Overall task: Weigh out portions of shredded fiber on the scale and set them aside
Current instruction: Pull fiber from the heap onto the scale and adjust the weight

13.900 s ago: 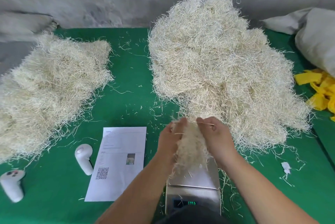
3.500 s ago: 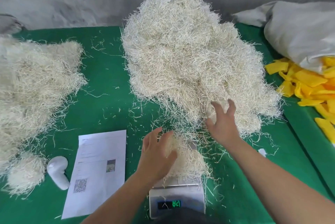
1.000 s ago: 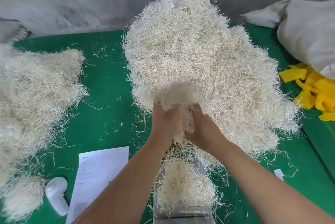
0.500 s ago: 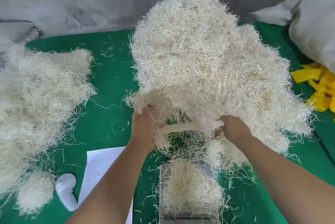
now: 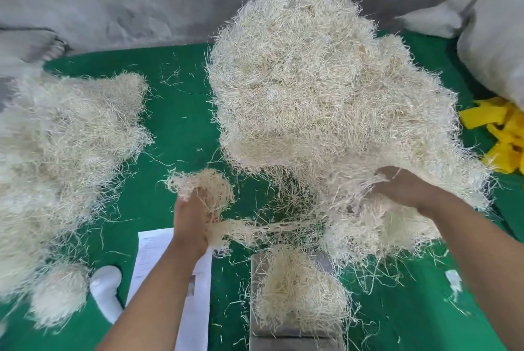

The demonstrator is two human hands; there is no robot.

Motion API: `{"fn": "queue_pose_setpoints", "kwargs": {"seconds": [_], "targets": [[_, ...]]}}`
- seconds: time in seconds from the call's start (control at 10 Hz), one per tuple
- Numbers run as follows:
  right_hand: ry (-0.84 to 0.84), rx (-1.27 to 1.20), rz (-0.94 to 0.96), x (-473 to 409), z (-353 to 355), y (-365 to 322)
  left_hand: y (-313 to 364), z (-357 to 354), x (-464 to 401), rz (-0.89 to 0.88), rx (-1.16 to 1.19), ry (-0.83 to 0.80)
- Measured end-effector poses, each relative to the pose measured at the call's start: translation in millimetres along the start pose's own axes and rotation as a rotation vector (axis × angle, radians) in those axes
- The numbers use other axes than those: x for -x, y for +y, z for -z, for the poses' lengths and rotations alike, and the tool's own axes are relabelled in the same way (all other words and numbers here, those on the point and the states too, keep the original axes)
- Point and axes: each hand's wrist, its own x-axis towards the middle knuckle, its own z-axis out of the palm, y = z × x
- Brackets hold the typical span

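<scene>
On the green felt-covered table, a steel-topped weighing scale at the near edge carries a small mound of pale shredded fiber; its display is out of view. Large stock heap of the same pale fiber sits just behind the scale. Left hand grips a loose tuft, fingers curled round it. Right hand is buried in the heap's near edge, fingers partly hidden by strands, apparently grasping fiber. A thin stretched band of strands bridges tuft and heap, passing just beyond the scale platform.

Weighed portions lie well apart at left; a white printed sheet lies beside the scale.

Risks, as judged:
- Bridge not parting cleanly: tangled strands could drag extra fiber off the heap onto the platform, falsifying the reading.
- Heap's overhanging edge touches or nearly touches the platform at right; any resting load would bias the weight.
- Stray strands shedding off the tuft.
</scene>
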Motion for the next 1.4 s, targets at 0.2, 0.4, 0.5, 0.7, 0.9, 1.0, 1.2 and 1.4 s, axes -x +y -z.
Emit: {"fn": "queue_pose_setpoints", "kwargs": {"seconds": [0.2,0.4,0.5,0.7,0.9,1.0,1.2,1.4], "targets": [[0.089,0.712,0.250,89.8,16.1,-35.7,18.7,-15.6,28.7,-0.030,0.111,-0.189],[-0.289,0.218,0.386,118.4,-110.2,-66.1,39.1,-39.4,99.9,0.070,0.364,-0.667],[-0.247,-0.390,0.069,78.1,-136.7,-52.6,40.4,-38.5,111.6,0.033,0.376,-0.708],[-0.095,-0.295,0.003,32.4,-106.1,-17.1,30.7,-2.4,78.4,0.029,0.301,-0.590],[0.037,-0.921,-0.238,9.8,-44.9,3.1,-0.9,37.3,40.3,0.068,0.137,-0.354],[0.131,-0.912,-0.111,15.7,-27.3,-6.0,-9.0,46.8,34.4,0.116,0.137,-0.299],[-0.107,0.302,0.229,67.3,-0.7,-41.2,-14.7,17.5,68.0,0.157,0.244,-0.464],[-0.061,-0.148,0.411,142.8,-53.0,-64.2,16.4,-23.8,131.3,0.210,0.742,-1.058]]}}
